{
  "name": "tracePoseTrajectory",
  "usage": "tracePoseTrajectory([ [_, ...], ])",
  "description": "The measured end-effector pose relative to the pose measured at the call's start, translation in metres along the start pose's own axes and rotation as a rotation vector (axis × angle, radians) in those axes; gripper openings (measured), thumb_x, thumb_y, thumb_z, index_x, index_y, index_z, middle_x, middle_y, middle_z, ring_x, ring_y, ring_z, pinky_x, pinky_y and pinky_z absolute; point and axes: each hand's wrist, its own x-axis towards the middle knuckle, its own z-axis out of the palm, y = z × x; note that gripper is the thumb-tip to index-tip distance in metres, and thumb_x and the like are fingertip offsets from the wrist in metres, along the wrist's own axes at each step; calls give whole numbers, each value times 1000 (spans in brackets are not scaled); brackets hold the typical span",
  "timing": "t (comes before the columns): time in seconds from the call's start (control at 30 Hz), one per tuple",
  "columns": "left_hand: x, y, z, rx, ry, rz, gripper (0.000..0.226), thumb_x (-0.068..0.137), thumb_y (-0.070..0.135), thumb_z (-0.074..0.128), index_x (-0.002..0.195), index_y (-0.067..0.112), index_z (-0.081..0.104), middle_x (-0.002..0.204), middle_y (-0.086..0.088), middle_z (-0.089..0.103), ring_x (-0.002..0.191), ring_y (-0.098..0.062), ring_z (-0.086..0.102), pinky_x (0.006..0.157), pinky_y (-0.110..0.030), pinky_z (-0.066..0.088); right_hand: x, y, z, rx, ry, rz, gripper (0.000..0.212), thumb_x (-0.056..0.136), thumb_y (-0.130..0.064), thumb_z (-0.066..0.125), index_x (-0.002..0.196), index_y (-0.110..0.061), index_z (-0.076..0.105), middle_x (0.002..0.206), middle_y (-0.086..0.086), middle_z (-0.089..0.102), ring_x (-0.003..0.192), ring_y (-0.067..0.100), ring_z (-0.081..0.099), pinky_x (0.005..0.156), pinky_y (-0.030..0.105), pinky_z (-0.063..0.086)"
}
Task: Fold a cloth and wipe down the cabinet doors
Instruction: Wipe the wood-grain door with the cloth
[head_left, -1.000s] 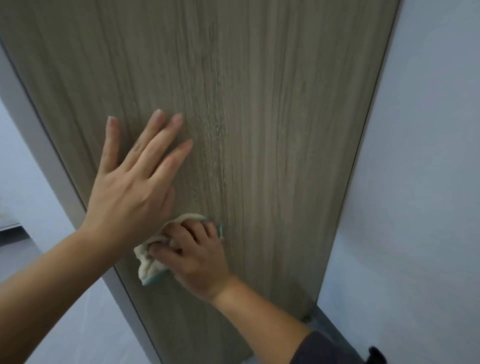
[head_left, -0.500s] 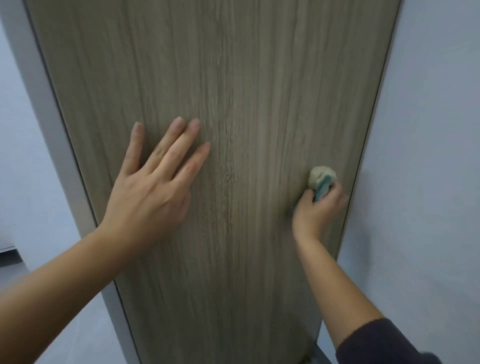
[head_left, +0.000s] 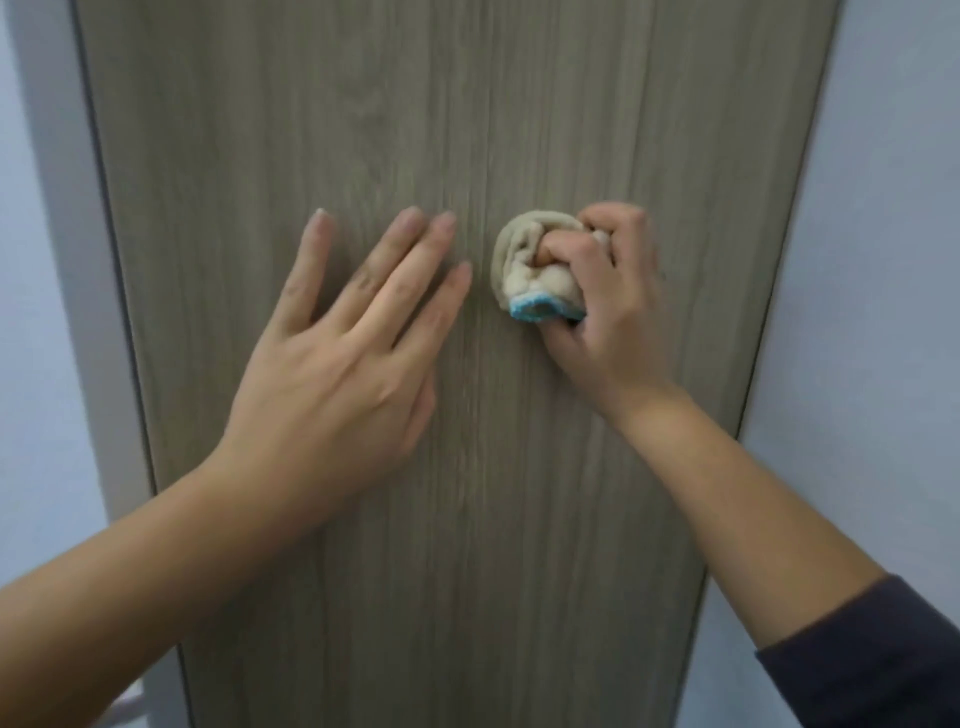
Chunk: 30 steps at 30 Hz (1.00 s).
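The left hand (head_left: 332, 374) lies flat on the wood-grain cabinet door (head_left: 363, 130), with the palm against the panel. Its fingers (head_left: 410, 280) are straight and spread. The little finger stands apart from the other three, which lie closer to each other, and the thumb is kept beside the palm on the side toward the other hand. The right hand (head_left: 608, 322) grips the cloth (head_left: 535, 265). Its fingers (head_left: 618, 234) are curled tightly round the fabric, and one fingertip is pushed into the folds. The cloth is beige with a light blue hem along its lower edge, and it is bunched into a rounded wad rather than a flat fold. It sticks out of the right fingers toward the left hand, so it sits between the two hands, just beside the left fingertips but apart from them. A narrow strip of bare door shows in the gap. The wad is held against the door surface, though the exact place of contact is hidden behind the fabric. Both hands are at about the same height on the panel. The right forearm is bare up to a dark sleeve (head_left: 872, 654). On the outer side of the right fingers, past the door edge, there is a pale wall (head_left: 883, 260). On the outer side of the left little finger, a grey strip (head_left: 57, 208) runs along the other edge of the door.
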Motion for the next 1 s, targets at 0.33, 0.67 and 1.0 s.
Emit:
tracePoseTrajectory([
  [0.33,198,-133,-49,3,46,-73,54,92,20,38,142,2,39,155,-15,27,145,-27,21,116,-57,10,259,50,10,-42,25,3,22,77,-19,74,95,-15,62,102,17,56,90,32,56,73,35,46],
  [0.67,363,-268,-103,69,68,-118,54,95,29,32,143,4,38,155,-15,27,146,-28,20,114,-62,7,513,93,21,-78,111,140,23,75,-17,59,96,-9,62,105,12,53,95,26,55,75,28,43],
  [1.0,384,-287,-103,92,132,-138,55,97,33,29,144,6,36,154,-15,27,145,-30,18,112,-66,8,498,102,23,-102,149,244,31,74,-16,52,103,-6,59,108,16,50,100,27,52,82,19,36],
])
